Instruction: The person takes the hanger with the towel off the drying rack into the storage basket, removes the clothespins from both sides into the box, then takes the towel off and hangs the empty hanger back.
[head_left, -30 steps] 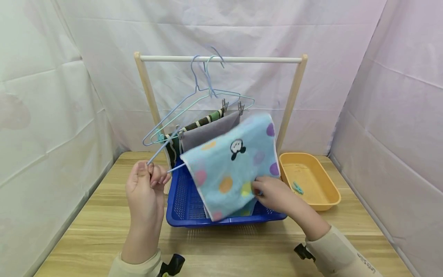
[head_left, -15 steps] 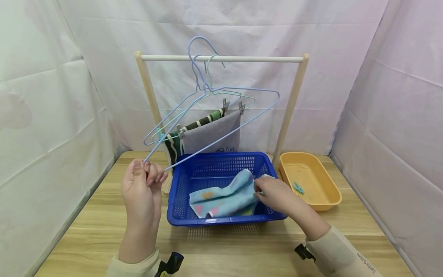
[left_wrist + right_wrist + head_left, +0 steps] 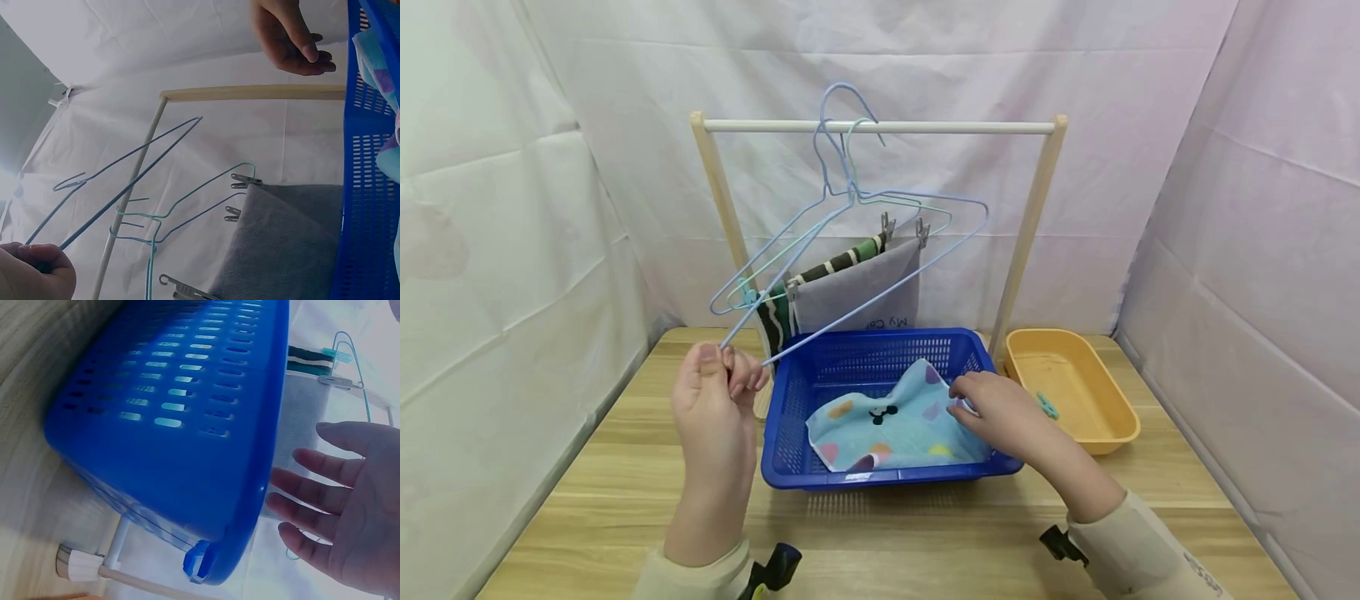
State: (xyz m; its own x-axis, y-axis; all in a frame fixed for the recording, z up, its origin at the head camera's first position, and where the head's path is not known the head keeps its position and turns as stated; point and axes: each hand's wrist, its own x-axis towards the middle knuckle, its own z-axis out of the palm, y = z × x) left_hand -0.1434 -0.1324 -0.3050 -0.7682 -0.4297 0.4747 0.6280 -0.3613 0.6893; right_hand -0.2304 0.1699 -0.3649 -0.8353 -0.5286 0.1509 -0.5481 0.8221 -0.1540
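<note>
My left hand (image 3: 718, 387) grips a blue wire hanger (image 3: 880, 293) by its left corner. That hanger bears no cloth, and its hook (image 3: 842, 87) reaches up in front of the rack's bar. Over the right side of the blue basket (image 3: 782, 442) is my right hand (image 3: 1000, 408), with fingers spread and nothing between them, as the right wrist view shows. Below it, a light blue towel (image 3: 917, 425) with coloured dots and a black-and-white cartoon figure lies crumpled inside the basket.
A rack with a white bar (image 3: 955, 128) holds two hangers, with a grey towel (image 3: 865, 287) and a striped green cloth (image 3: 775, 321) clipped on. At right, a yellow tray (image 3: 1082, 392) contains a teal clothespin (image 3: 1047, 406). White curtains surround the wooden table (image 3: 647, 475).
The dotted towel, earlier raised over the hanger, has dropped into the basket. My right hand has let go of it and opened. My left hand still grips the hanger.
</note>
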